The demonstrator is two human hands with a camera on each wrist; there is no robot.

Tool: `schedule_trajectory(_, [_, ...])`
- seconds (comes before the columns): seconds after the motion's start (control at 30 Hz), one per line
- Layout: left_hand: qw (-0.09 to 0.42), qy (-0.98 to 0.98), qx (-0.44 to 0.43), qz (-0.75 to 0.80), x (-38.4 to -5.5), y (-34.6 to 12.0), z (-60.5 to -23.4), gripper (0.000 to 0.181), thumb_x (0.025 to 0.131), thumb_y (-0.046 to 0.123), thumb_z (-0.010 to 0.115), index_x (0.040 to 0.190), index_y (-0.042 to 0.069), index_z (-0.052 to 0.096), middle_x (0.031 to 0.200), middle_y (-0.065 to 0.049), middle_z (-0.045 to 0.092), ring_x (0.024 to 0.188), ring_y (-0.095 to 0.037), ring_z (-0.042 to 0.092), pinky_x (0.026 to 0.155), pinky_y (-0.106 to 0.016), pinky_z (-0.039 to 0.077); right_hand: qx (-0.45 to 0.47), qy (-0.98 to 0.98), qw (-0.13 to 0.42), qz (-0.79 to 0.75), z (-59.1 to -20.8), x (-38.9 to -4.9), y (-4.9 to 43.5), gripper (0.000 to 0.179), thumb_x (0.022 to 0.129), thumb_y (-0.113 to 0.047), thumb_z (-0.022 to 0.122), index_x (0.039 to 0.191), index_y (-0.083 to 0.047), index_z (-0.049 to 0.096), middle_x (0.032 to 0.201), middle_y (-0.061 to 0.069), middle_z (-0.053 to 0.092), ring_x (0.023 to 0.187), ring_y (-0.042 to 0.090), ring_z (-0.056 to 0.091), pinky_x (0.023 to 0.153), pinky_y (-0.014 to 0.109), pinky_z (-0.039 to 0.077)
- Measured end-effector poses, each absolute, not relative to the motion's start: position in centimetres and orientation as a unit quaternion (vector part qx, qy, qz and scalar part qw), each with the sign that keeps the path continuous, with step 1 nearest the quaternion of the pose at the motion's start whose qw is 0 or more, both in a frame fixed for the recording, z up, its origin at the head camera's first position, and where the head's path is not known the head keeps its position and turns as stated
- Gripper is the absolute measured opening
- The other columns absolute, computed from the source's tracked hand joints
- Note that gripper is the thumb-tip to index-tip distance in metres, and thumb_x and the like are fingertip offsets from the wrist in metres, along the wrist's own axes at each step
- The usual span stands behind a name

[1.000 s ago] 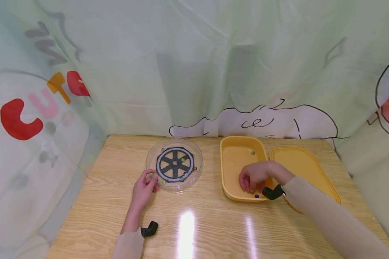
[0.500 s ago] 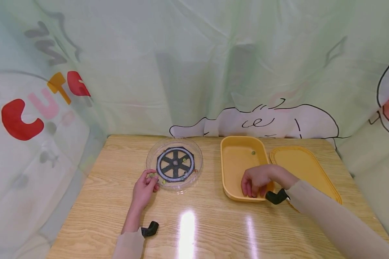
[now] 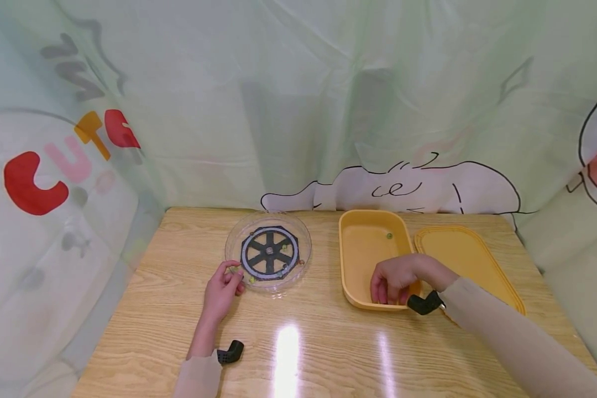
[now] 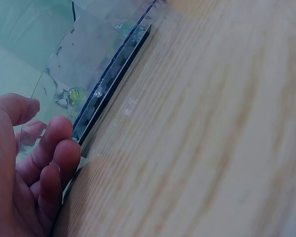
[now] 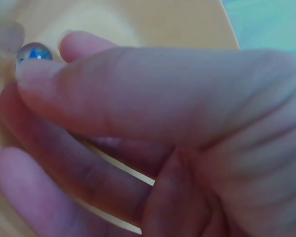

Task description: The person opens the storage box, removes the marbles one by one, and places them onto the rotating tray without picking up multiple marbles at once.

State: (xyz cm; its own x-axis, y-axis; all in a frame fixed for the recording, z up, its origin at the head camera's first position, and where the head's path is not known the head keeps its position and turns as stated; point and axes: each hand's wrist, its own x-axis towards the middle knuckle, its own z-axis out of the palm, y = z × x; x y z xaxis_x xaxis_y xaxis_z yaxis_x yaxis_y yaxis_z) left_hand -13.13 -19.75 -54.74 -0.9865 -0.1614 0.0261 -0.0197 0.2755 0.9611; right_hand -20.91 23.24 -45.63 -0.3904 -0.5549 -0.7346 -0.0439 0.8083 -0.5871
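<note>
My left hand [image 3: 221, 290] holds the near left rim of a clear round dish [image 3: 304, 232], thumb and fingers on either side of its wall. Inside the dish is a black spoked wheel [image 3: 270, 251] with several small marbles around it; a yellow-green marble [image 4: 76, 96] shows through the wall in the left wrist view. My right hand [image 3: 395, 279] reaches into a yellow box [image 3: 350, 260] at its near end. Thumb and finger pinch a blue-patterned clear marble [image 5: 34, 51], visible past the thumb tip in the right wrist view.
A green marble [image 3: 389, 236] lies toward the far end of the box. The yellow lid [image 3: 457, 254] lies flat beside the box on the right. A printed curtain [image 3: 303, 110] hangs behind the wooden table [image 3: 328, 348].
My right hand has shifted slightly right and nearer inside the box, over the blue marble that lay beside its fingers. The left hand stays at the dish.
</note>
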Motion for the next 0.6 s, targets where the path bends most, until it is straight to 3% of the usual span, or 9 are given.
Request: schedule_trajectory(0.6, [0.057, -0.800, 0.063, -0.593, -13.05, -19.71, -54.65, 0.020, 0.100, 0.020, 0.062, 0.119, 0.014, 0.061, 0.066, -0.008, 0.062, 0.060, -0.020, 0.061, 0.059, -0.027, 0.051, -0.216, 0.771, 0.527, -0.284, -46.20, -21.24, 23.56, 0.019, 0.082, 0.006, 0.072, 0.092, -0.010, 0.077, 0.079, 0.004, 0.067, 0.065, 0.013, 0.056, 0.058, 0.022, 0.049])
